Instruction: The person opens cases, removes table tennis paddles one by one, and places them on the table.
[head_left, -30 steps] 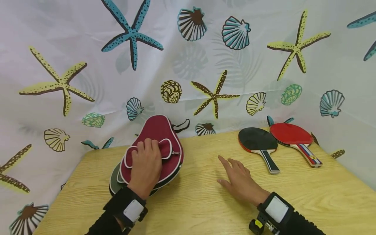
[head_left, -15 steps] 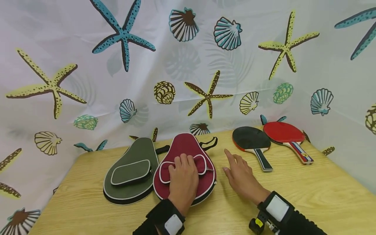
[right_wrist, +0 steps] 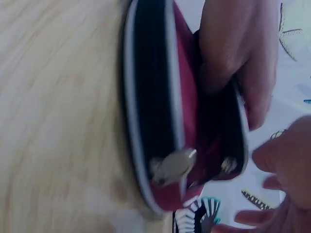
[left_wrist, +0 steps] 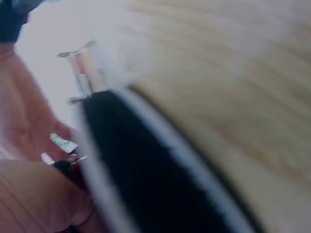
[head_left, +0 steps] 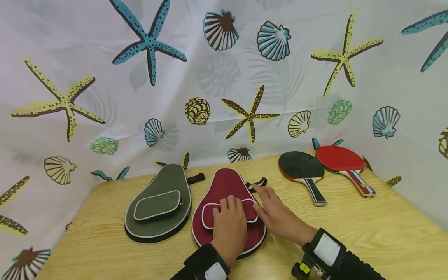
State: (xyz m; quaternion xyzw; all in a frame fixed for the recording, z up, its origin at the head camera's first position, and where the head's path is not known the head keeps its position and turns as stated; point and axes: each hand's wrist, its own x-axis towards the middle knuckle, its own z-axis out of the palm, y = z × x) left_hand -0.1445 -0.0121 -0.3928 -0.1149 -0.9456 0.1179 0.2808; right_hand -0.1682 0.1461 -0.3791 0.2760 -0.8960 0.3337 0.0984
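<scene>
A maroon table tennis bat case [head_left: 225,181] with white piping lies on the table in front of me. My left hand [head_left: 230,227] grips its raised front pocket, thumb and fingers around the padding, as the right wrist view also shows. My right hand [head_left: 281,214] is at the case's right side, fingers loosely spread near the pocket's right end; whether they touch it I cannot tell. A metal zip pull [right_wrist: 174,167] hangs on the case's black side band [right_wrist: 151,73]. To the left lies an olive green bat case [head_left: 148,229] with its own pocket.
A black table tennis bat [head_left: 301,165] and a red one [head_left: 339,158] lie at the back right of the wooden table [head_left: 378,237]. A patterned cloth [head_left: 217,140] hangs behind the table. The maroon case's black strap [head_left: 258,184] sticks out at its right.
My left hand has carried the maroon case off the green one, rightward and down onto the table. My right hand has come slightly left to the case's side.
</scene>
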